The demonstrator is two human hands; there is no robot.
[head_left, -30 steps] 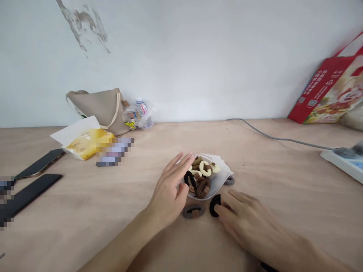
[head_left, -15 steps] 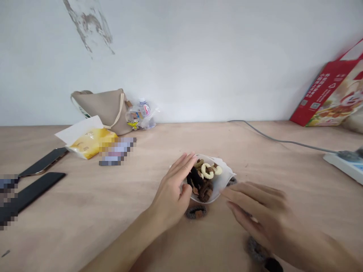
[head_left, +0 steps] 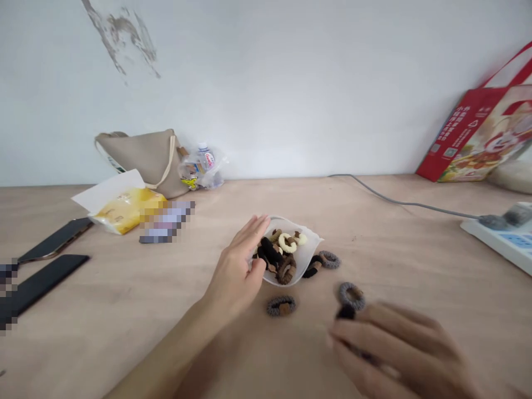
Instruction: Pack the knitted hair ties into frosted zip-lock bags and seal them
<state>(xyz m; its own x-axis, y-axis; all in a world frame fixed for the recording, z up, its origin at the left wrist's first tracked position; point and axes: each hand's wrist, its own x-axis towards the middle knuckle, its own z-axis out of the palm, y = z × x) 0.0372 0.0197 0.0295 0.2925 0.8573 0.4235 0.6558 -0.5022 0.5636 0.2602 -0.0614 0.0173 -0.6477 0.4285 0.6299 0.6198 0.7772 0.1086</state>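
A translucent white pouch [head_left: 307,249] lies with its mouth facing me, holding several fluffy hair ties in black, brown and cream; a cream hair tie [head_left: 286,243] shows on top. My left hand [head_left: 236,266] is closed on the pouch's left side, thumb near the front rim. At lower right, my blurred right hand [head_left: 399,343] hovers low over the table, fingers bent down. By its fingertips are a black hair tie [head_left: 345,312] and a grey hair tie [head_left: 351,296]; dark material shows beneath its fingers, and its grip is unclear.
One grey hair tie [head_left: 281,306] lies before the pouch; another grey hair tie [head_left: 330,260] touches a black one [head_left: 312,267] at its right. Phones and a yellow tissue pack [head_left: 128,209] lie left. A power strip [head_left: 499,235] and red bag [head_left: 474,133] stand right.
The pouch and my left hand have shifted left together. My right hand has drawn back toward me and away from the pouch, uncovering hair ties on the table.
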